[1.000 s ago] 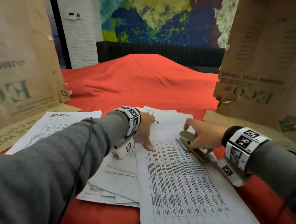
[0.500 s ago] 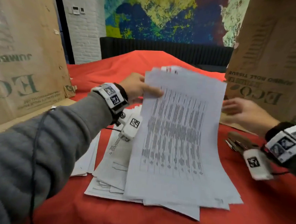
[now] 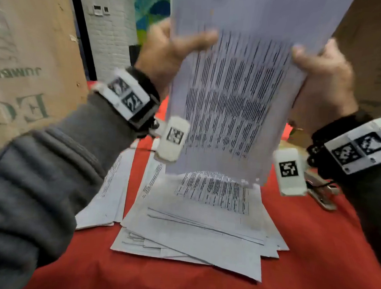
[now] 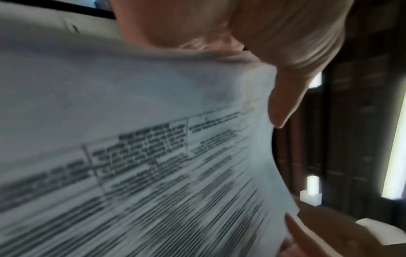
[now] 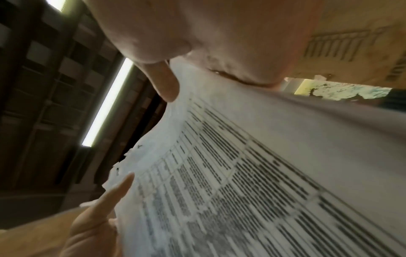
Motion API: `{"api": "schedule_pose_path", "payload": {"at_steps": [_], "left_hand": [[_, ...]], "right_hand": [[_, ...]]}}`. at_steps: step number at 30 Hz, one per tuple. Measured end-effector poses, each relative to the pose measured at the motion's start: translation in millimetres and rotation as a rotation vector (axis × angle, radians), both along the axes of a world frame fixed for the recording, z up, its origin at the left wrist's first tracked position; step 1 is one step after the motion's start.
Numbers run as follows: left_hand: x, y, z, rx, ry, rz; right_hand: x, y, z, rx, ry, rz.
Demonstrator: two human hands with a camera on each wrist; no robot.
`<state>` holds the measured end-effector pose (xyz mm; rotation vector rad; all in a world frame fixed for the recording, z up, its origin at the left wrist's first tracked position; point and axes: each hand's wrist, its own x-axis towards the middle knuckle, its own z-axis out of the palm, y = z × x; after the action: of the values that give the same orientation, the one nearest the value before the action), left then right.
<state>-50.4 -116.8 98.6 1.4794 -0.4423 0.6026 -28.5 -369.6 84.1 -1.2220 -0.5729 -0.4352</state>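
Observation:
A stapled sheaf of printed pages is held upright in front of me, well above the table. My left hand grips its left edge, thumb lying across the front. My right hand grips the right edge the same way. In the left wrist view the sheaf fills the frame with the left hand on its top edge. In the right wrist view the right hand pinches the sheaf. A metal stapler lies on the red cloth under my right wrist.
A loose pile of printed papers lies on the red tablecloth below the sheaf, with another set of papers to its left. Tall brown cardboard boxes stand at left and at right.
The right hand let go of the stapler on the cloth and took the sheaf's right edge. The left hand lifted the sheaf off the pile, and both hands raised it upright.

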Motion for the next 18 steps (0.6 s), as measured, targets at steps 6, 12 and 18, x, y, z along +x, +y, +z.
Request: {"api": "schedule_pose_path", "payload": {"at_steps": [6,12,18], "left_hand": [[12,4,-60,-0.051,0.14,-0.005],[17,1,-27,-0.124,0.107,-0.071],[18,-6,-58,-0.066,0.181,-0.003]], "right_hand": [[-3,19,-42,-0.196,0.082,-0.201],[1,18,-12,-0.04,0.114,-0.17],[0,26,-37,-0.123,0.124,-0.239]]}}
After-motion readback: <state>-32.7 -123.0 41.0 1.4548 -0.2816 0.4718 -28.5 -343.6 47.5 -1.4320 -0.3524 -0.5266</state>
